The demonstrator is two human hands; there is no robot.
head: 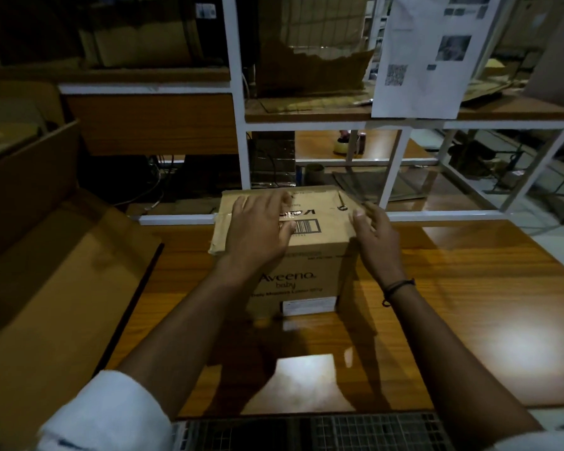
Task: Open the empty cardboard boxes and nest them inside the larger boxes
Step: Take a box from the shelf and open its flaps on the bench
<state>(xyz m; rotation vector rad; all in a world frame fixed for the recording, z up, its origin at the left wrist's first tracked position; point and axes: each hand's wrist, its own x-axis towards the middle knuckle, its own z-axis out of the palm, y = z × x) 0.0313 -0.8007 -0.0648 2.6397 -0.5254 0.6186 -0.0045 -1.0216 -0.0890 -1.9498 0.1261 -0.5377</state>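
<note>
Grip spread: left hand [258,231] flat on closed brown cardboard box [302,281], right hand [376,234] at its top right edge.
Box stands at the table [469,288] far edge; steady it, then pry the flaps from their seam.

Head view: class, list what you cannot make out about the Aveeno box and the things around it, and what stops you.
1. Aveeno box inside: closed top flaps hide it, so empty or not is unknown.
2. Its top print: partly under the left hand.
3. Its right side: dark, behind the right hand.
4. Large box: cut off by the left edge.
5. Hanging paper sheet: text too small and blurred.
</note>
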